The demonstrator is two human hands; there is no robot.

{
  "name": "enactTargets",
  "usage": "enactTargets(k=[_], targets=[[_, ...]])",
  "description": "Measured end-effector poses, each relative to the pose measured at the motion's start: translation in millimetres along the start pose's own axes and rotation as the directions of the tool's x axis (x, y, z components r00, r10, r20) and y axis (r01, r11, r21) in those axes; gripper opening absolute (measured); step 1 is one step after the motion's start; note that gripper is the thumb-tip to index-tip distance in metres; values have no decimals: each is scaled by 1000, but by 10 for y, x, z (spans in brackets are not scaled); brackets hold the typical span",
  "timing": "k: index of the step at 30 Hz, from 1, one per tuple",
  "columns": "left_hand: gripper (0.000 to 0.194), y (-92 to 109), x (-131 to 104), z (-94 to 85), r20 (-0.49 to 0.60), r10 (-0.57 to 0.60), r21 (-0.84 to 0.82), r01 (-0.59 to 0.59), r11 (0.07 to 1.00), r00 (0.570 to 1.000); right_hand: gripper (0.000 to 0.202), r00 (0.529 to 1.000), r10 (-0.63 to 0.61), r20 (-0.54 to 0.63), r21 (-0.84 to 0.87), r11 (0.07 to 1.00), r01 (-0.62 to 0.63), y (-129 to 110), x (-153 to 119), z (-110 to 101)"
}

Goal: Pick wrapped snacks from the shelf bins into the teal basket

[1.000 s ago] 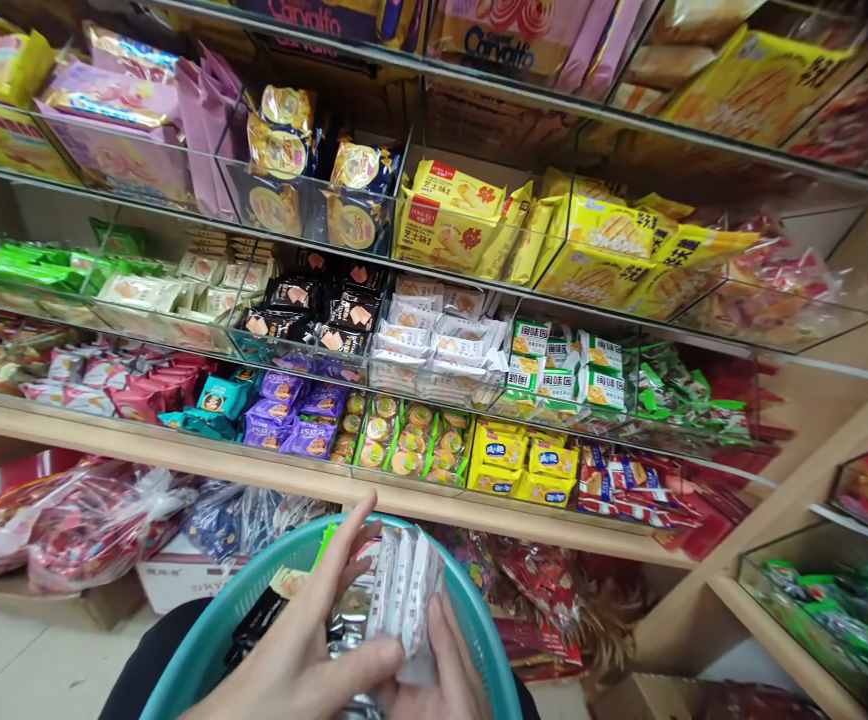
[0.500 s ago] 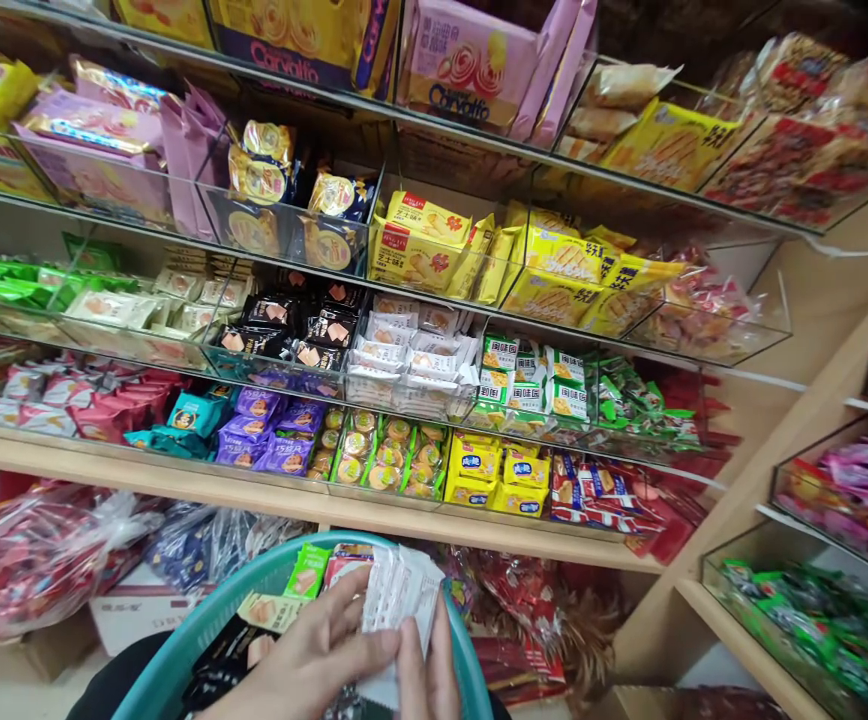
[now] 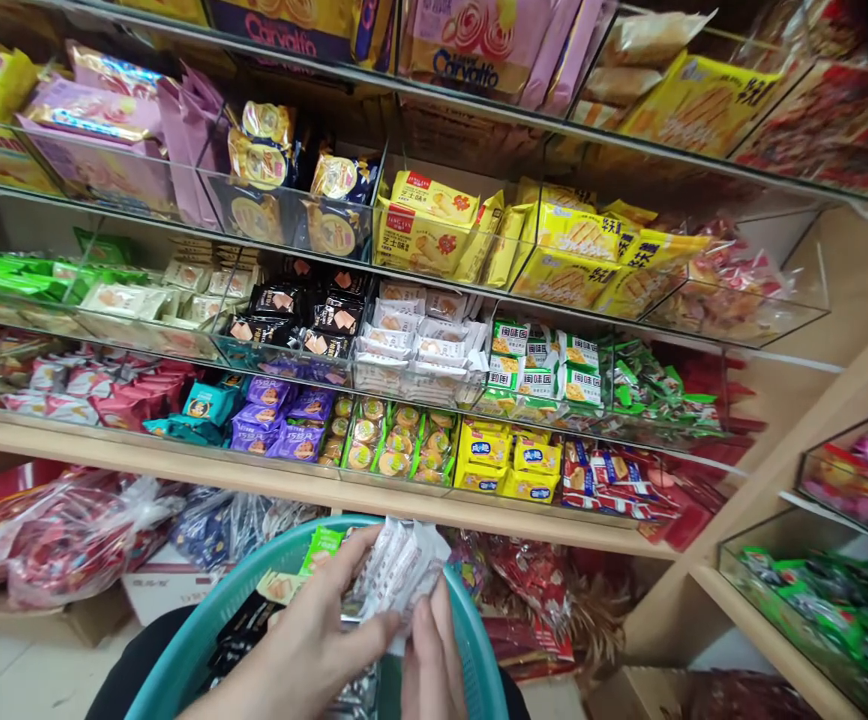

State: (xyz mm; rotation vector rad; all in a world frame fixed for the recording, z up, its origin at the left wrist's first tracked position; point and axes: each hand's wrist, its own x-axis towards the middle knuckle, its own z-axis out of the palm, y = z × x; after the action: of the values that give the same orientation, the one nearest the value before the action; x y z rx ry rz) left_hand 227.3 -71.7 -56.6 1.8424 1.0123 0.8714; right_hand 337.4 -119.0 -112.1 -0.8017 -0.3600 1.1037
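Between my two hands is a small stack of white snack packets point(image 3: 402, 565), held over the teal plastic basket point(image 3: 479, 640). My left hand point(image 3: 329, 630) grips the stack from the left, its thumb across the front. The fingers of my right hand point(image 3: 432, 650) press on the packets from the right and below. Inside the basket lie a green packet point(image 3: 321, 549), a cream packet point(image 3: 282, 587) and black packets point(image 3: 243, 630), partly hidden by my left hand and forearm.
Ahead rises a shelf with clear bins of snacks, among them white packets point(image 3: 423, 345), black packets point(image 3: 333, 315) and yellow packets point(image 3: 483, 455). A wooden ledge point(image 3: 404, 505) runs just beyond the basket. Bagged goods point(image 3: 74, 545) sit below at left; a side shelf point(image 3: 764, 625) stands at right.
The white packets have tilted slightly in my hands, which still hold them over the basket. The camera view has shifted a little, so the lower shelves sit slightly further right.
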Motion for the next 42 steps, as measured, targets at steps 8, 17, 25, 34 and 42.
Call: enactTargets(k=[8,17,25,34,42], targets=[[75,-146,-42,194,58,329,418,-323,849,942,61,987,14,159,332,941,-67,-28,9,216],[85,151,-184,108,181,399,540,-430,723,899,41,937,309,159,366,863,-347,-107,145,-57],[60,181,-151,-24,40,260,567,-236,789,965,42,918,296,265,436,812,-388,-134,143,58],[54,156,-31,-78,50,47,373,-62,926,998,41,916,253,313,445,812,-377,-41,127,114],[53,205,150,-334,77,-53,-122,63,991,996,46,886,224,406,486,768,-417,-104,123,172]])
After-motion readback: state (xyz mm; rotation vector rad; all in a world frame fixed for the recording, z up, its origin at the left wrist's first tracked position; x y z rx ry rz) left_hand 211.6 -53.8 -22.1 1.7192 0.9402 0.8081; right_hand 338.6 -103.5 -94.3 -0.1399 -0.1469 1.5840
